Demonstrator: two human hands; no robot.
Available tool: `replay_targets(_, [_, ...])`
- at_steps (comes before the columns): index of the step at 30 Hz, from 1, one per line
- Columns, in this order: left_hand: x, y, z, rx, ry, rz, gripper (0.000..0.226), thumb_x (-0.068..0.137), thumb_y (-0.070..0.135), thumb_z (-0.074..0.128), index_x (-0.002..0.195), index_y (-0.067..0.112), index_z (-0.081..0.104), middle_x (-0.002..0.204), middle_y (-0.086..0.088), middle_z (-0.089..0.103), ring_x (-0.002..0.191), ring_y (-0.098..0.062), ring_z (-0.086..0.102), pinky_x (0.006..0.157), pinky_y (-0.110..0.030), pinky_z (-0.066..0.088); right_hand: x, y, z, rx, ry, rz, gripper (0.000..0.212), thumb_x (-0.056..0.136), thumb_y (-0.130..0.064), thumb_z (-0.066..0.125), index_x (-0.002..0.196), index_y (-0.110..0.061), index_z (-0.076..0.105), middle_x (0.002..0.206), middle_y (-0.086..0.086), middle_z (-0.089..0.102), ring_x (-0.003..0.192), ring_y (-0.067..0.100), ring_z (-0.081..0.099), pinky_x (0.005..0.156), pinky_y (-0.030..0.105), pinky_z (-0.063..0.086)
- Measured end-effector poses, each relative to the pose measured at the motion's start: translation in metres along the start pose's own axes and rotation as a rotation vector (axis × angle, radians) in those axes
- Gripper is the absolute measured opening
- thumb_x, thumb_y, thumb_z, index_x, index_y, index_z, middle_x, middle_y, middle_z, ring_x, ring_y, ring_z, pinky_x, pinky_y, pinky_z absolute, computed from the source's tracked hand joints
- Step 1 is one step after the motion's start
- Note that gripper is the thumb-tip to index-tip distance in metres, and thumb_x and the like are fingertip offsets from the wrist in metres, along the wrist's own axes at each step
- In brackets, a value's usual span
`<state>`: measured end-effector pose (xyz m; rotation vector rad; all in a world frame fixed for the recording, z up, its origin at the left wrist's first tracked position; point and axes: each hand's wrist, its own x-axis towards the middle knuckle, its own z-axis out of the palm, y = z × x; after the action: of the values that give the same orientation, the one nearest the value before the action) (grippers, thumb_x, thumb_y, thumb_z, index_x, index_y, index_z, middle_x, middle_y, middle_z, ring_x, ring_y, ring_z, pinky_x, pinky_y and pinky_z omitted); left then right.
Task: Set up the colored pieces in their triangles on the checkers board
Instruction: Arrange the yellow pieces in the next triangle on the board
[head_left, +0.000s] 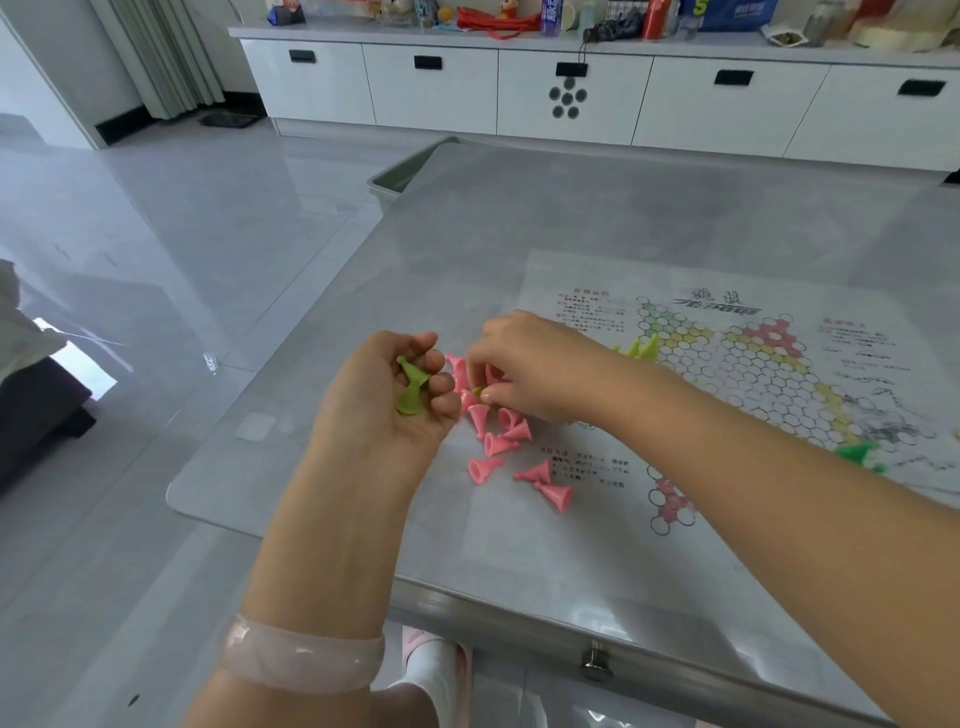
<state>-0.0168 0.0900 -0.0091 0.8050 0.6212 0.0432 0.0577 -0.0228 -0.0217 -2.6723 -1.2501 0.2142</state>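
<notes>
A paper checkers board (753, 374) with a hexagon star lies on the grey table (519, 218). My left hand (384, 400), palm up, curls its fingers round olive-green cone pieces (410, 387). My right hand (524, 364) reaches left across the board and pinches a small olive-green piece (479, 393) in a pile of several pink cone pieces (498, 441) lying on their sides. Light-green pieces (641, 347) stand by the board's upper-left triangle, partly hidden behind my right wrist. Darker green pieces (854, 452) sit at the board's right, beside my forearm.
A grey-green bin (400, 179) stands at the table's far left corner. White drawer cabinets (571, 88) with clutter on top run along the back wall. The table's front edge has a small knob (595, 665). A dark sofa (36, 415) sits at the left.
</notes>
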Motion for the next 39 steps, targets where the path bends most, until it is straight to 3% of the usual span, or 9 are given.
replay_targets(3, [0.001,0.0,-0.001,0.004,0.039,0.026,0.019,0.086,0.005,0.038,0.074,0.006,0.051,0.058,-0.003,0.043,0.041,-0.011,0.037,0.037,-0.013,0.03,0.0,0.002,-0.009,0.057,0.026,0.02,0.009,0.084,-0.021,0.059,0.091,-0.017,0.062,0.079,-0.011,0.042,0.082,0.01,0.043,0.07,0.023,0.037])
replay_targets(6, [0.001,0.0,-0.002,-0.154,0.095,-0.005,0.02,0.089,0.004,0.036,0.076,0.002,0.051,0.071,-0.01,0.046,0.058,-0.015,0.043,0.053,-0.02,0.039,-0.006,-0.003,-0.033,0.398,0.163,0.039,0.009,0.083,-0.019,0.062,0.09,-0.013,0.064,0.076,-0.011,0.054,0.068,0.001,0.049,0.062,0.008,0.037])
replay_targets(10, [-0.002,-0.003,-0.001,-0.314,0.015,-0.149,0.024,0.092,0.008,0.032,0.08,0.0,0.051,0.083,-0.015,0.052,0.074,-0.022,0.052,0.063,-0.029,0.045,-0.01,-0.023,-0.048,0.665,0.077,-0.079,0.007,0.081,-0.017,0.066,0.087,-0.016,0.062,0.076,-0.008,0.061,0.072,0.006,0.056,0.065,0.015,0.045])
replay_targets(13, [-0.003,-0.004,0.0,-0.353,-0.017,-0.189,0.027,0.093,0.009,0.033,0.078,-0.001,0.053,0.075,-0.013,0.054,0.067,-0.02,0.051,0.059,-0.025,0.043,-0.003,-0.019,-0.044,0.743,0.148,-0.024,0.008,0.082,-0.018,0.065,0.089,-0.015,0.062,0.077,-0.005,0.061,0.07,0.004,0.055,0.065,0.011,0.044])
replay_targets(16, [-0.002,-0.002,-0.001,-0.303,0.023,-0.15,0.026,0.091,0.007,0.034,0.072,0.002,0.05,0.069,-0.01,0.048,0.058,-0.015,0.044,0.053,-0.021,0.038,0.008,0.002,-0.035,0.432,0.262,0.154,0.014,0.085,-0.019,0.059,0.096,-0.014,0.065,0.081,-0.006,0.062,0.072,0.005,0.052,0.065,0.011,0.04])
replay_targets(19, [0.0,0.001,-0.002,-0.259,0.04,-0.103,0.026,0.091,0.008,0.033,0.072,0.003,0.05,0.069,-0.008,0.048,0.057,-0.015,0.044,0.054,-0.021,0.038,0.014,0.011,-0.016,0.074,0.135,0.19,0.023,0.086,-0.019,0.052,0.108,-0.019,0.062,0.106,0.002,0.062,0.098,0.016,0.051,0.08,0.025,0.041])
replay_targets(21, [-0.001,0.002,-0.002,-0.265,0.043,-0.095,0.027,0.091,0.009,0.032,0.073,0.003,0.051,0.07,-0.009,0.049,0.058,-0.017,0.045,0.054,-0.024,0.04,0.017,0.009,-0.004,-0.018,0.094,0.155,0.025,0.086,-0.018,0.052,0.109,-0.021,0.061,0.111,0.002,0.058,0.109,0.022,0.045,0.079,0.03,0.037])
replay_targets(28, [-0.002,0.004,-0.003,-0.28,0.046,-0.102,0.026,0.091,0.009,0.033,0.075,0.002,0.053,0.072,-0.01,0.05,0.061,-0.017,0.047,0.055,-0.025,0.041,0.026,0.004,0.007,-0.141,0.182,0.062,0.016,0.085,-0.014,0.051,0.094,-0.018,0.063,0.099,0.003,0.062,0.098,0.023,0.047,0.073,0.029,0.032])
replay_targets(39, [-0.008,-0.003,0.009,-0.163,-0.062,-0.12,0.026,0.089,0.01,0.037,0.072,0.002,0.056,0.064,-0.008,0.051,0.058,-0.015,0.046,0.056,-0.021,0.04,-0.031,-0.018,-0.048,0.78,0.521,0.192,0.006,0.087,-0.017,0.057,0.091,-0.021,0.055,0.072,-0.003,0.069,0.064,0.006,0.062,0.066,0.022,0.051])
